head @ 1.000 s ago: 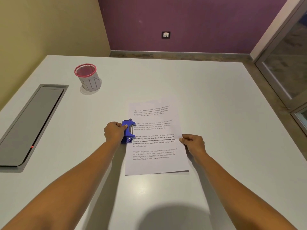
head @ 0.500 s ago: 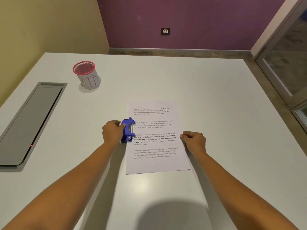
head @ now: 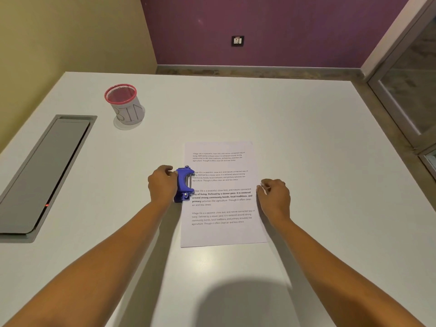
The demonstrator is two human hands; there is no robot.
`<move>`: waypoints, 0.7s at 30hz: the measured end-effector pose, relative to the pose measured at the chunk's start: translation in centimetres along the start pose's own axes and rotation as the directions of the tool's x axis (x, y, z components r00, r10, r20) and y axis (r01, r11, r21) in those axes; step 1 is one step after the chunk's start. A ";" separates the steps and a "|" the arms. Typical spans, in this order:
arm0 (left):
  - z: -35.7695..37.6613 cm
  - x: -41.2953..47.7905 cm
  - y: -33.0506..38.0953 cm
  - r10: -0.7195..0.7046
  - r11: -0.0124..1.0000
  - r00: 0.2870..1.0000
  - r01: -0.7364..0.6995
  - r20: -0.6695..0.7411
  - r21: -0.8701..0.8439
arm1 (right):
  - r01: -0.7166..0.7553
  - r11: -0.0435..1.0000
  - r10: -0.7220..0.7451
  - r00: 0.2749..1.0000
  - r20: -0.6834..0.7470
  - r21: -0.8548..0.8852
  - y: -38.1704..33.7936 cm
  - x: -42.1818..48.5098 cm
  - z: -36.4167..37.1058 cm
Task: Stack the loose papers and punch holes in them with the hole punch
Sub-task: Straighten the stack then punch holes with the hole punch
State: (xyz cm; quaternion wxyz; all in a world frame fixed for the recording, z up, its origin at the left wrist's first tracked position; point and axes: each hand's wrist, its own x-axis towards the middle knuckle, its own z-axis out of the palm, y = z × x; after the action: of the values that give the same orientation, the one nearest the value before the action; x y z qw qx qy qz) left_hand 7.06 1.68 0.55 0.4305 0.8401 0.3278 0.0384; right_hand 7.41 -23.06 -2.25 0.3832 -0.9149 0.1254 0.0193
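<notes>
A stack of white printed papers (head: 221, 208) lies flat in the middle of the white table (head: 306, 138). A blue hole punch (head: 184, 184) sits over the stack's left edge at mid height. My left hand (head: 162, 184) rests on the punch from the left, gripping its body. My right hand (head: 274, 197) is curled at the stack's right edge, its fingertips touching or just off the paper; I cannot tell which.
A red-rimmed mesh cup (head: 125, 105) labelled "BIN" stands at the back left. A grey recessed panel (head: 44, 171) with a small red light is set into the table on the left. A glass door (head: 412, 79) is on the right.
The paper's near edge has settled flat on the table. My right hand has drawn its fingers back to the paper's right edge. The left hand stays on the punch.
</notes>
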 end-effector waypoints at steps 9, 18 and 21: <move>0.9 0.5 0.0 0.133 0.989 0.979 -0.121 0.153 -0.080 | 0.157 0.981 -0.145 0.983 0.109 -0.113 -1.7 0.5 2.7; 2.0 0.3 0.2 0.155 0.985 0.973 -0.140 0.171 -0.098 | 0.064 0.997 -0.061 0.995 0.076 -0.043 -1.9 0.8 3.3; 2.2 0.2 0.2 0.170 0.984 0.971 -0.158 0.169 -0.078 | 0.077 0.996 -0.074 0.995 0.066 -0.038 -1.9 0.7 3.5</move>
State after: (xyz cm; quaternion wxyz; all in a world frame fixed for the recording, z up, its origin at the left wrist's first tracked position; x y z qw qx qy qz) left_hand 8.05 0.18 -0.68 0.4799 0.8501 0.2167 0.0104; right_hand 8.73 -19.42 -3.49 0.3691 -0.9254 0.0781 0.0367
